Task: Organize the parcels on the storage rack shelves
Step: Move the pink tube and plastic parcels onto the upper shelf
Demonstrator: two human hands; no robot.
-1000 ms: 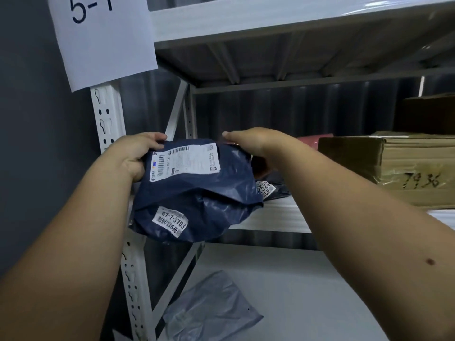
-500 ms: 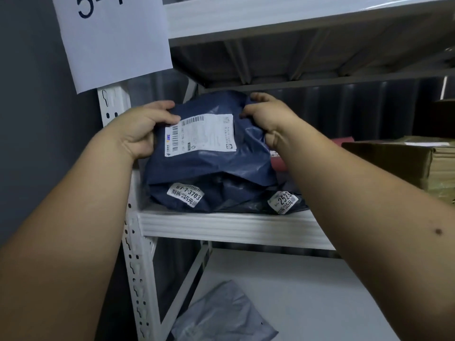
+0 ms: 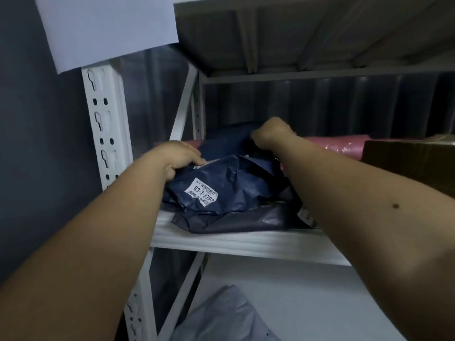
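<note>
The white metal storage rack [image 3: 108,134] fills the view, its perforated upright at the left and a pale shelf [image 3: 246,242] running across the middle. A brown cardboard box [image 3: 408,163] sits on that shelf at the far right, with a pink parcel [image 3: 342,146] lying behind it toward the back wall. At the shelf's left end lies the navy blue parcel [image 3: 236,185], crumpled, resting on top of a darker flat bag [image 3: 241,223] that reaches the shelf's front edge. On the lower shelf a grey bag [image 3: 221,318] lies near the left post. A blank-looking sheet of paper [image 3: 108,28] hangs on the upright above. The left hand [image 3: 179,156] grips the navy parcel's left upper edge, fingers curled over the plastic. The right hand [image 3: 270,134] is curled round the parcel's rear top edge, deeper in the shelf, pinching the bag material. A small white label [image 3: 201,191] with printed digits and a barcode faces up on the parcel's front.
</note>
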